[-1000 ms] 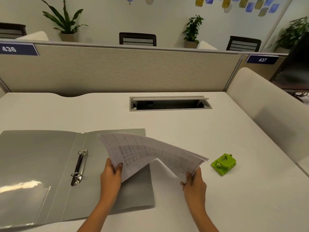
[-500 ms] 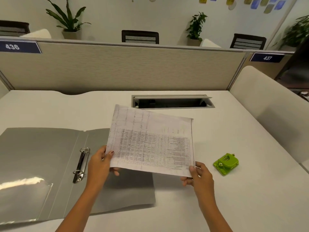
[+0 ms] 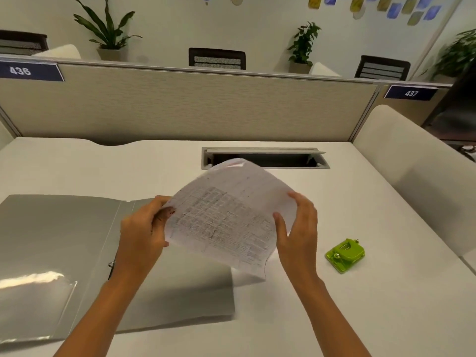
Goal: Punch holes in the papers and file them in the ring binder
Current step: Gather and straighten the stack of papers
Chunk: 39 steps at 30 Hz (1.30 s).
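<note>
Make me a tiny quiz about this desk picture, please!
1. What do the left hand and the right hand hold together? A) papers B) a cup C) a phone
2. True or false: the green hole punch lies on the desk, touched by neither hand.
3. Fill in: the ring binder lies ____ on the desk.
Key: 1 A; 2 true; 3 open.
</note>
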Available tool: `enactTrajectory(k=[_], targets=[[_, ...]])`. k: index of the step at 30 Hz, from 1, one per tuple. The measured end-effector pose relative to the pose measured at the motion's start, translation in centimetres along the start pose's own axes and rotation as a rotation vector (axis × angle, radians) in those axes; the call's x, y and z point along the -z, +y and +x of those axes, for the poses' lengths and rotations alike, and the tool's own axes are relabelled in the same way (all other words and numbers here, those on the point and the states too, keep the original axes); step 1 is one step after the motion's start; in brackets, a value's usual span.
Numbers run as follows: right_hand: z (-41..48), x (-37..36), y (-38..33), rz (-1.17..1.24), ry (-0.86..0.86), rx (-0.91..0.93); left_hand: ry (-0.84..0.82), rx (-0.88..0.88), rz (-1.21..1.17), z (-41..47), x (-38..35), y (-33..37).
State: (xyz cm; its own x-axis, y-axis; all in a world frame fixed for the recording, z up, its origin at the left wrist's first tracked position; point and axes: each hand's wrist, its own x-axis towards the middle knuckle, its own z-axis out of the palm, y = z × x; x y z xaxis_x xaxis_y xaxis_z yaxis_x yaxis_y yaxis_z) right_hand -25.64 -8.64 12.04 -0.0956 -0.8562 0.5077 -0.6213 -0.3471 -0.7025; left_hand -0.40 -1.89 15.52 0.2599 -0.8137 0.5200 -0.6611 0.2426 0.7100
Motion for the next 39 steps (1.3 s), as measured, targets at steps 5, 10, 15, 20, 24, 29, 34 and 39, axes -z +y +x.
enactTrajectory(k=[5, 10, 15, 20, 24, 29, 34, 39], targets=[[3.2, 0.4, -1.2, 0.048, -0.044, -0.008, -0.045, -0.149, 0.032, 1.8, 1.7, 1.0], [4.2, 0.8, -0.7, 0.236, -0.315, -0.017, 0.021, -0.201, 0.028, 3.9, 2.8, 1.5], [3.0, 1.0, -1.1, 0.397, -0.204, -0.106, 0.157, -0.101, -0.155, 4.4, 2.7, 1.9], [1.9, 1.2, -1.6, 0.536, -0.107, -0.205, 0.054, 0.124, -0.236, 2.5, -0.3, 1.0], [1.3, 1.1, -1.6, 0.516, -0.025, -0.235, 0.070, 0.282, -0.424, -0.2, -3.9, 1.8], [0.1, 1.3, -1.1, 0.429, 0.135, -0.254, 0.176, 0.359, -0.531, -1.4, -7.0, 3.9], [-1.1, 2.1, -0.6, 0.478, 0.293, -0.305, 0.178, 0.327, -0.535, -1.8, -9.2, 4.9], [-3.2, 2.0, 1.5, 0.457, 0.181, -0.402, 0.032, 0.330, -0.507, -3.4, -11.2, 3.8]])
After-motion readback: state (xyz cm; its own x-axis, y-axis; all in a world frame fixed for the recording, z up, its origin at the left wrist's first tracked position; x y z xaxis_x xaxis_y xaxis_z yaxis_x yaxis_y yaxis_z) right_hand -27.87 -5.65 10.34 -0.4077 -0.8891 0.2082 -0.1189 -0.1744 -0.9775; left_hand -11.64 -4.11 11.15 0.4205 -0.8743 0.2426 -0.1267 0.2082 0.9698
